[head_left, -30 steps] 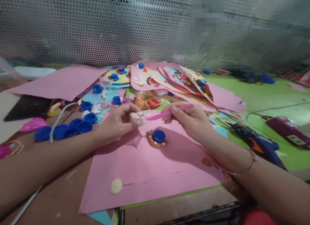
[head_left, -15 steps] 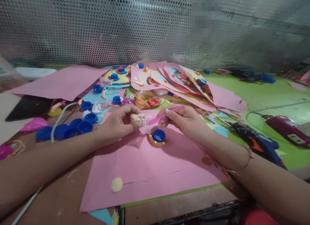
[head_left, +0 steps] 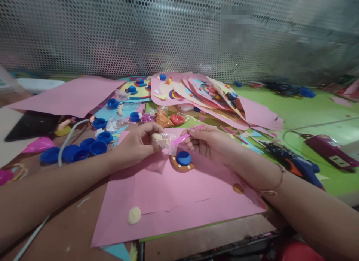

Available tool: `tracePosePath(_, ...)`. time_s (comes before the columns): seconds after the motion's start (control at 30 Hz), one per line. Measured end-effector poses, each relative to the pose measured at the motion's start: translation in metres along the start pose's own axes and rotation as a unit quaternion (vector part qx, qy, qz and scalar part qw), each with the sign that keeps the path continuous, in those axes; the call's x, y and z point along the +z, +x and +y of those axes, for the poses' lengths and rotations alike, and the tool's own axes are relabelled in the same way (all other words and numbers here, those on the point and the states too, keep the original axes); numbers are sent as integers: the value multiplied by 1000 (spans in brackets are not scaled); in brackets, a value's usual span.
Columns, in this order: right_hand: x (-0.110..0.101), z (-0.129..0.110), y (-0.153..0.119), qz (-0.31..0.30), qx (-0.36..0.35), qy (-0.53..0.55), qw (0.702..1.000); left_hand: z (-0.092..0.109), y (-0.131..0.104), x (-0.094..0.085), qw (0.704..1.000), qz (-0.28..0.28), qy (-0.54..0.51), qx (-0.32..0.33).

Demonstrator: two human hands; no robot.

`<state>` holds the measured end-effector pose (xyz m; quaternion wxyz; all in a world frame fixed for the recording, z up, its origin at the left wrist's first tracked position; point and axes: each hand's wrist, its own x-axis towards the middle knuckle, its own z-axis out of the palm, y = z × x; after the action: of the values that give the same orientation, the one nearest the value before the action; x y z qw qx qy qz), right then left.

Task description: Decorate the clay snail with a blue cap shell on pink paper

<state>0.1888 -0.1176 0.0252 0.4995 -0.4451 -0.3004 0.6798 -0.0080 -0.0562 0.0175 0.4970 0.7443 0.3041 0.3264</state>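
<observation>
A pink sheet [head_left: 196, 190] lies before the person, with both hands above its far part. The right hand [head_left: 214, 143] comes in from four o'clock and the left hand [head_left: 140, 141] from eight. Below and between them, on the sheet, sits a brown piece [head_left: 179, 166] with white dots, a blue cap [head_left: 183, 158] on top. The left hand pinches a clear bag [head_left: 165, 140] with a cream lump in it; the bag lies at three o'clock from that hand and nine from the right, clearly nearer the left. The right hand grips a slim pink tool [head_left: 181, 139], its long axis running eight to two, the eight o'clock end at the bag (whether it touches the lump, one cannot tell). From the cap, a cream disc [head_left: 134, 216] lies at seven, a smaller brown disc [head_left: 238, 188] at four.
</observation>
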Motion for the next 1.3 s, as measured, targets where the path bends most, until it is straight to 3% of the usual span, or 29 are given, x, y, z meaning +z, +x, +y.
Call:
tracePosePath(0.37,1,-4,-1,9,39,1,999,0,-1,-3,983,-31,122,131)
tracePosePath(0.6,-4,-2,0,-43,39,6,998,2,-4,-1,978,-22,128,166)
tracePosePath(0.8,-1,0,0,-52,4,-2,999,-2,-2,-1,986,1,92,140)
tracePosePath(1.03,-3,-6,-4,0,-87,-12,996,-1,-3,0,990,33,71,121)
tracePosePath(1.3,0,1,-4,-50,-142,-48,987,-4,-4,0,993,29,39,107)
